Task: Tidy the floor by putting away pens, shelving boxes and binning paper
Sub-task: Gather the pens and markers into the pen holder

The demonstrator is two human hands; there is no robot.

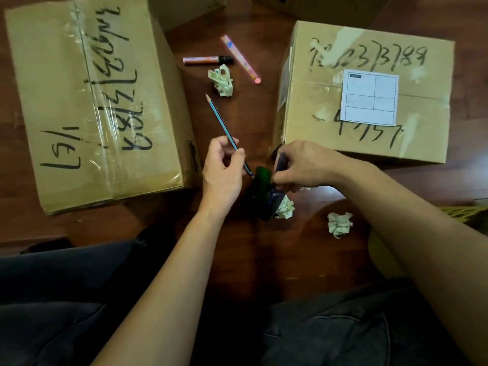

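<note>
The left hand (223, 165) pinches a blue striped pencil with a sharpened tip (224, 126), blunt end aimed down at the mouth of a dark green translucent pen case (260, 191) on the brown wooden floor (264, 122). The right hand (301, 165) grips the case's dark blue flap or lid, holding it open; exact shape is blurred.

Risks, judged from here:
- The pencil meets the case rim at an angle, so it could catch the edge and skid out onto the floor.
- The case looks tilted and is held at one end only, so a push from the pencil may tip it.
- A crumpled pale paper ball (285, 207) touches the case's side and could get swept in or knocked away.

Still loose: a pink marker with black cap (206, 60), a long pink patterned pen (239, 58), a second paper ball (221, 80) near them, and a third (339, 224) near the right forearm.

Writing: the left taped cardboard box (87, 101) carries black hand-lettering, upside down, partly "8089" and "1/1". The right cardboard box (369, 88) reads "373788" plus unclear marks, with a white gridded label (369, 97) whose print is too small to read.
</note>
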